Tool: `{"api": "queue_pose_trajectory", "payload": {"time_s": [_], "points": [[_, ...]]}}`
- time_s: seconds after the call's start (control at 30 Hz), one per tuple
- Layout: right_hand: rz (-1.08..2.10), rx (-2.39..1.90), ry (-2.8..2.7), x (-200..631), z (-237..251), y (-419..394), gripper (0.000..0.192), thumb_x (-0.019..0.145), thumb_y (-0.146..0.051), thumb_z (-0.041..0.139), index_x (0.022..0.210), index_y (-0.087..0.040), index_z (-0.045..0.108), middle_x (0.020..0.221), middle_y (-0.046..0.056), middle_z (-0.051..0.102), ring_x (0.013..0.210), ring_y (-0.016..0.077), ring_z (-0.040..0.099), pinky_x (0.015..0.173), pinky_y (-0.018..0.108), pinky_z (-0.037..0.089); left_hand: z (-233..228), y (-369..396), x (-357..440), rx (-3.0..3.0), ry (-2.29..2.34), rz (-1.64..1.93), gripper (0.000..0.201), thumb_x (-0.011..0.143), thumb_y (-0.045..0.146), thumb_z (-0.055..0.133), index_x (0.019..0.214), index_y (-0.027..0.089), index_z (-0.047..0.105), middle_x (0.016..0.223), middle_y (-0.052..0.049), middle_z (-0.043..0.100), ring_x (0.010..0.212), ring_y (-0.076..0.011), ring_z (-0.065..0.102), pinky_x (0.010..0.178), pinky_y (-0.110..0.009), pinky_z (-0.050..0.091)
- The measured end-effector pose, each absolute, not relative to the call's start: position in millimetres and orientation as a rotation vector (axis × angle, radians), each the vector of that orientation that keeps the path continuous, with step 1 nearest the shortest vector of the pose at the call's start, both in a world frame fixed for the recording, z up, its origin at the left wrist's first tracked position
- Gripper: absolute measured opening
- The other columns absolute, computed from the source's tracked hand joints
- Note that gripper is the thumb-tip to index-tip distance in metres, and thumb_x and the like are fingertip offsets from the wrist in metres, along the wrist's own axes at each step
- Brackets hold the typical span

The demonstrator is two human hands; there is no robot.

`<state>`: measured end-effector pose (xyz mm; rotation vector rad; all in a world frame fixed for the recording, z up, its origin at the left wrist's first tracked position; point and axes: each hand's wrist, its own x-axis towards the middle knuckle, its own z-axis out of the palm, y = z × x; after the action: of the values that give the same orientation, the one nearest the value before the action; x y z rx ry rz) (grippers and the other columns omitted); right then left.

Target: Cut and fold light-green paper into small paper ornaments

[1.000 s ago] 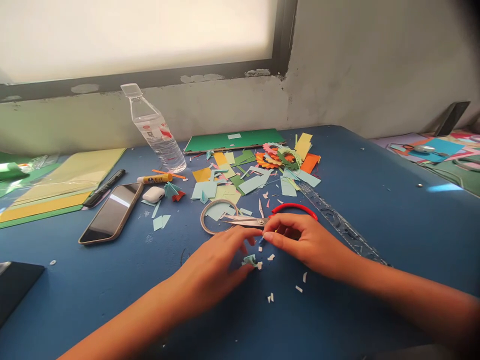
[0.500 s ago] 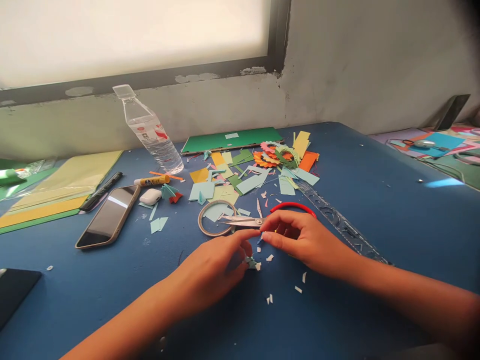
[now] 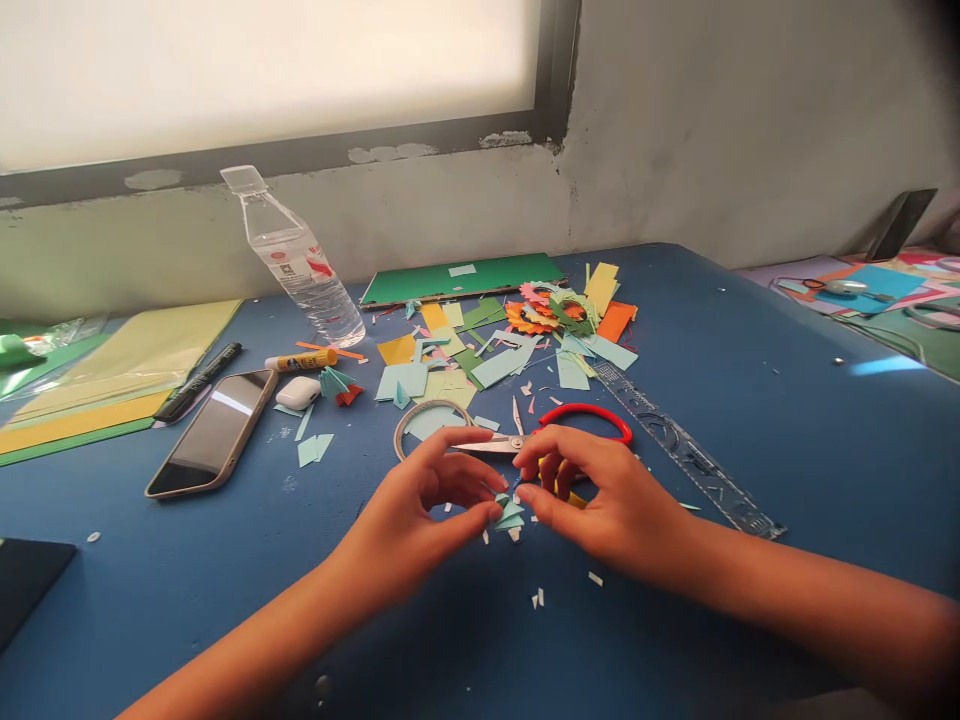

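Note:
My left hand (image 3: 420,510) pinches a small folded piece of light blue paper (image 3: 508,514) between thumb and fingers, low over the table. Close beside it, my right hand (image 3: 592,485) has its thumb and index finger curled toward each other. A tiny dark blue bit shows at those fingertips, too small to name. Behind the hands lie scissors (image 3: 585,409) with a red handle, the blades partly covered by my fingers. A roll of tape (image 3: 400,425) rests beyond my left hand. Small white paper scraps (image 3: 539,598) are scattered around and below my fingers.
Coloured paper pieces (image 3: 510,360) and ring-shaped paper flowers (image 3: 529,318) lie farther back. A clear ruler (image 3: 690,455) stretches along the right. At left are a phone (image 3: 214,435), earbud case (image 3: 298,393), glue stick (image 3: 304,360), marker (image 3: 199,383) and water bottle (image 3: 304,275).
My hands were nearly touching at the fingertips and are now slightly apart. The left fingers have lifted and bent, bringing the folded light blue paper more into view.

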<state>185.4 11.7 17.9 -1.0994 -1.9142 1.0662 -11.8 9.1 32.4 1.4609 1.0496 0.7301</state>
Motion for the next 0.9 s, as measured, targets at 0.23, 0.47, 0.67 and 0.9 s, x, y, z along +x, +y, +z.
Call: {"api": "queue_pose_trajectory", "payload": {"time_s": [0.23,0.47,0.67,0.9], "points": [[1.101,-1.056,-1.9,182.0,19.9,8.6,0.016,0.079,-0.016,0.059,0.092,-0.022,0.052,0.079,-0.002,0.058,0.068,0.0119,0.056,0.062,0.025,0.048,31.3,7.9,-11.2,1.293,1.032,0.8,0.038,0.077,0.019,0.07,0.11,0.021,0.052,0.086,-0.002,0.07,0.079,-0.0153,0.065,0.074,-0.029,0.052],[1.218,-1.08,-1.835,180.7,23.7,6.9,0.015,0.08,-0.018,0.058,0.093,-0.022,0.05,0.074,-0.003,0.056,0.067,0.0123,0.058,0.063,0.025,0.049,34.5,5.7,-8.8,1.163,1.025,0.843,0.036,0.075,0.017,0.073,0.106,0.021,0.056,0.084,0.0,0.071,0.08,-0.0131,0.066,0.072,-0.024,0.054],[1.148,-1.095,-1.874,178.3,24.7,5.0,0.021,0.079,-0.016,0.058,0.095,-0.023,0.047,0.075,-0.004,0.054,0.06,0.0104,0.053,0.056,0.023,0.045,34.2,5.5,-7.3,1.1,1.011,0.845,0.036,0.073,0.015,0.074,0.104,0.02,0.058,0.082,0.001,0.072,0.079,-0.0125,0.066,0.071,-0.022,0.054],[1.129,-1.117,-1.897,177.0,26.5,5.0,0.028,0.077,-0.013,0.058,0.099,-0.024,0.044,0.08,-0.005,0.053,0.058,0.0086,0.051,0.051,0.021,0.042,33.1,5.3,-5.7,1.113,1.024,0.84,0.034,0.072,0.015,0.075,0.103,0.018,0.059,0.08,0.0,0.073,0.076,-0.0122,0.067,0.068,-0.02,0.054]]}}
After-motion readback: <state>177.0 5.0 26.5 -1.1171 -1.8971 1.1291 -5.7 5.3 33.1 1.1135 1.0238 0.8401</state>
